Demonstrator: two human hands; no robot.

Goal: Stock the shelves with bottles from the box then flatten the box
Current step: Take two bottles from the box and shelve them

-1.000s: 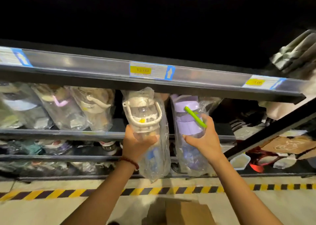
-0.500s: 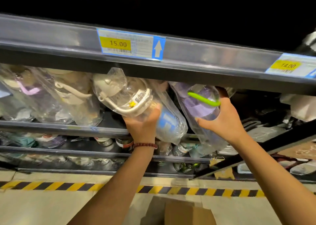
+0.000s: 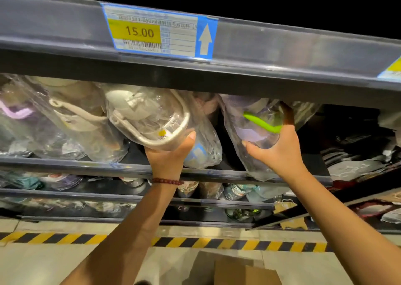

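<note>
A bagged clear bottle with a cream carry handle (image 3: pixel 152 122) is lying tilted at the shelf (image 3: pixel 86 165) mouth, beside other bagged bottles (image 3: pixel 54 122). The left hand (image 3: pixel 168 152) is cupping its base, fingers curled round it. Just right, a bagged bottle with a purple lid and green strap (image 3: pixel 258 124) is sitting in the right hand (image 3: pixel 280 148), fingers wrapping it. Above, a 15.00 price tag (image 3: pixel 159 32) is showing on the rail. The cardboard box (image 3: pixel 238 271) is sitting on the floor below.
</note>
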